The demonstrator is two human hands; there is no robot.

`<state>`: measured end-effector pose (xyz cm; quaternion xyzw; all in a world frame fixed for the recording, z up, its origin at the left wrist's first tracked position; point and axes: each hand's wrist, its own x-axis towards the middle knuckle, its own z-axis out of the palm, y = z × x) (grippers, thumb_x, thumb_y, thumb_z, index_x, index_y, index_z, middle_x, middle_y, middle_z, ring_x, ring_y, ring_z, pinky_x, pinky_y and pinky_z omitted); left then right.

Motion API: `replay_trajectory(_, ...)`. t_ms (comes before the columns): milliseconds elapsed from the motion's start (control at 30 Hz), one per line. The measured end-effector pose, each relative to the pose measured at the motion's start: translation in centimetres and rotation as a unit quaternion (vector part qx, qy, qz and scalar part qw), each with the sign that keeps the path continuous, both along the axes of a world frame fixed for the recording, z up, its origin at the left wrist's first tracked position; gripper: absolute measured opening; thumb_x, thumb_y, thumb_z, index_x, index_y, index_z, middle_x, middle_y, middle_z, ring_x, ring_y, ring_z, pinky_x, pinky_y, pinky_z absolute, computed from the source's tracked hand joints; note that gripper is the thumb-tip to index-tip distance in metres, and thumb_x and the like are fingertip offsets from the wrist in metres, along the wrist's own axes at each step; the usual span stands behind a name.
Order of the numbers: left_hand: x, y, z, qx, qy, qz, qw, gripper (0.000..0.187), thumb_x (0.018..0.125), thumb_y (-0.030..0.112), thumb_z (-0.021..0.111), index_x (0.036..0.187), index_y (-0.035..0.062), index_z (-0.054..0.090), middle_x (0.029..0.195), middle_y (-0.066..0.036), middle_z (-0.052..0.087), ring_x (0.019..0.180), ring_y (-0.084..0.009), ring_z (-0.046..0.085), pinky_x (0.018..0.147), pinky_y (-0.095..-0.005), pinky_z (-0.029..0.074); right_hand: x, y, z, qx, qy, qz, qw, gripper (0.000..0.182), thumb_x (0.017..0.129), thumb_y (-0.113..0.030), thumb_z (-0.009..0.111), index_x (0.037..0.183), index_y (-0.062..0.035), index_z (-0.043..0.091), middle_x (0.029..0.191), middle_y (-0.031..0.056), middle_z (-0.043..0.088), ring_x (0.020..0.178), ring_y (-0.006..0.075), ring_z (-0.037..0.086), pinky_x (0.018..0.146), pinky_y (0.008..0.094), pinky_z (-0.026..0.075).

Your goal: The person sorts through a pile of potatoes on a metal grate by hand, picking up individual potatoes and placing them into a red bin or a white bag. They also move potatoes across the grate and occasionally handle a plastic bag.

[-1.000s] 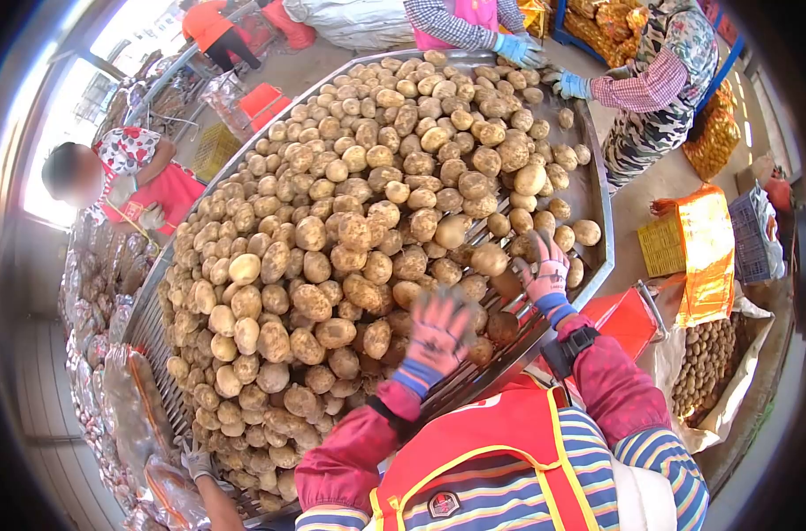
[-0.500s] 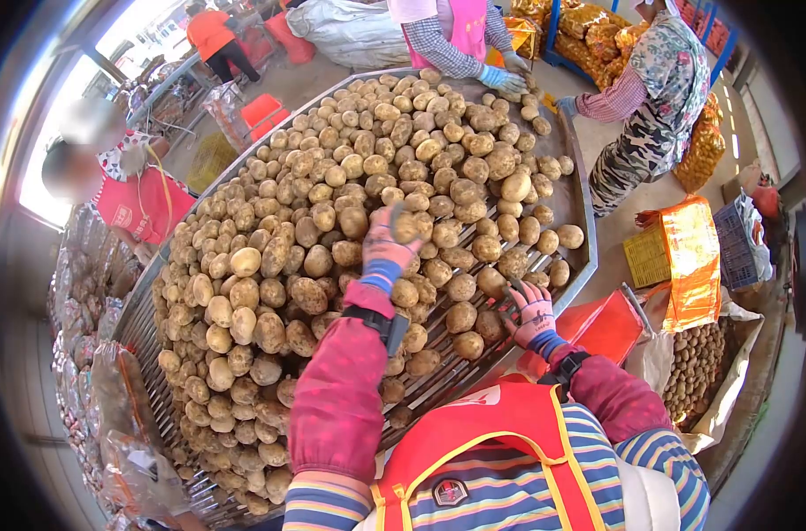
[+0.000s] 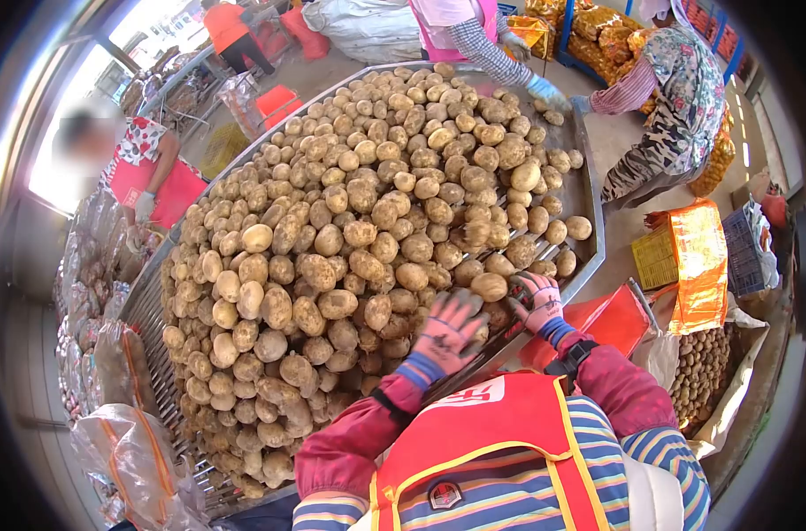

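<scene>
A large pile of potatoes [image 3: 319,270] covers a slatted metal table [image 3: 589,150] in front of me. My left hand [image 3: 450,329], in a pink glove with dark fingertips, is at the near edge of the pile, its fingers spread beside the potatoes. Just to its right, my right hand [image 3: 536,303] rests at the table's near right edge, gloved the same way. Its fingers are bent around something dark that I cannot make out. A single potato [image 3: 489,287] lies between and just beyond the two hands.
One co-worker's gloved hand [image 3: 546,90] reaches onto the far end. Another person [image 3: 677,97] bends in at the right. A third stands at the left in a red apron [image 3: 177,196]. Red bag [image 3: 611,320], orange sack [image 3: 697,257] and blue crate [image 3: 746,248] are at the right.
My left hand has come back from the middle of the pile to the near edge, and the potato it held is gone from it. The co-workers have shifted their arms and bodies.
</scene>
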<state>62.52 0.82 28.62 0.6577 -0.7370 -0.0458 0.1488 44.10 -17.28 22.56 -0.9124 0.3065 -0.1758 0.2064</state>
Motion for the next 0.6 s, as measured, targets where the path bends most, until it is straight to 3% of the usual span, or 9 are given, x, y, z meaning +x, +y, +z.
replay_trajectory(133,5.9,3.1,3.2,-0.088,-0.084,0.289,0.95,0.067,0.066,0.04,0.07,0.125,0.0137,0.052,0.138,-0.015,0.04,0.134,-0.0354,0.028,0.111,-0.0566,0.012,2.0,1.2,3.9,-0.041,-0.091,0.124,0.987,0.057,0.068,-0.036,0.072,0.117,-0.013,0.054,0.12,0.0093,0.054,0.115,0.0297,0.048,0.102,0.0465,0.028)
replay_trajectory(233,9.2,4.6,2.5,-0.03,-0.081,0.417,0.905,0.075,0.067,0.043,0.071,0.132,0.0136,0.046,0.143,-0.014,0.036,0.134,-0.0321,0.028,0.111,-0.0573,0.009,5.4,3.5,5.5,-0.045,-0.023,0.237,0.97,0.06,0.067,-0.045,0.07,0.118,-0.0155,0.057,0.128,0.0092,0.049,0.124,0.0299,0.041,0.106,0.054,0.021)
replay_trajectory(267,9.2,4.3,2.6,-0.029,-0.082,0.418,0.904,0.075,0.067,0.043,0.071,0.132,0.0136,0.046,0.143,-0.014,0.036,0.134,-0.0321,0.028,0.111,-0.0573,0.009,6.4,4.2,5.4,-0.043,-0.023,0.238,0.97,0.06,0.067,-0.045,0.07,0.118,-0.0155,0.057,0.128,0.0092,0.049,0.124,0.0299,0.041,0.106,0.054,0.021)
replay_trajectory(333,8.5,3.5,2.4,0.034,-0.114,0.413,0.903,0.078,0.066,0.043,0.072,0.133,0.0139,0.044,0.143,-0.014,0.036,0.134,-0.0295,0.029,0.11,-0.0573,0.01,7.9,5.2,4.7,-0.098,0.196,0.307,0.926,0.062,0.066,-0.05,0.068,0.118,-0.0164,0.061,0.135,0.009,0.045,0.129,0.0317,0.035,0.108,0.0585,0.015)
replay_trajectory(367,7.8,3.5,2.0,0.038,-0.114,0.414,0.902,0.078,0.066,0.043,0.072,0.133,0.0139,0.044,0.143,-0.014,0.036,0.134,-0.0295,0.029,0.11,-0.0573,0.01,7.9,5.3,4.7,-0.095,0.197,0.31,0.925,0.062,0.066,-0.05,0.068,0.118,-0.0164,0.061,0.135,0.009,0.045,0.129,0.0317,0.035,0.108,0.0585,0.015)
replay_trajectory(433,6.5,3.2,0.9,-0.044,-0.043,0.389,0.919,0.075,0.066,0.043,0.072,0.131,0.0144,0.047,0.138,-0.016,0.041,0.132,-0.0284,0.033,0.11,-0.056,0.013,8.3,4.8,5.4,-0.096,0.26,0.307,0.91,0.061,0.064,-0.051,0.068,0.116,-0.0187,0.064,0.137,0.0083,0.043,0.131,0.0322,0.031,0.108,0.061,0.012)
replay_trajectory(467,5.5,3.0,1.0,-0.018,0.032,0.37,0.928,0.072,0.066,0.041,0.072,0.129,0.015,0.049,0.133,-0.017,0.043,0.128,-0.0319,0.036,0.109,-0.0559,0.015,8.2,4.4,5.9,-0.104,0.271,0.316,0.903,0.059,0.063,-0.051,0.068,0.113,-0.0208,0.065,0.137,0.008,0.043,0.131,0.0315,0.031,0.109,0.0603,0.012)
replay_trajectory(533,3.6,2.6,-0.6,-0.054,0.124,0.235,0.963,0.069,0.065,0.04,0.071,0.126,0.0157,0.051,0.131,-0.018,0.043,0.125,-0.0349,0.037,0.109,-0.0549,0.017,7.4,3.4,5.7,-0.112,0.289,0.294,0.904,0.059,0.061,-0.05,0.069,0.113,-0.0225,0.065,0.138,0.0074,0.042,0.132,0.0295,0.031,0.109,0.0607,0.012)
replay_trajectory(600,1.3,2.1,-1.1,-0.012,-0.024,0.141,0.99,0.068,0.067,0.041,0.069,0.128,0.0184,0.051,0.133,-0.018,0.041,0.124,-0.0362,0.036,0.109,-0.0542,0.018,6.5,2.0,6.1,-0.119,0.313,0.28,0.9,0.06,0.061,-0.048,0.071,0.114,-0.0224,0.064,0.14,0.0063,0.041,0.133,0.0279,0.03,0.109,0.0613,0.012)
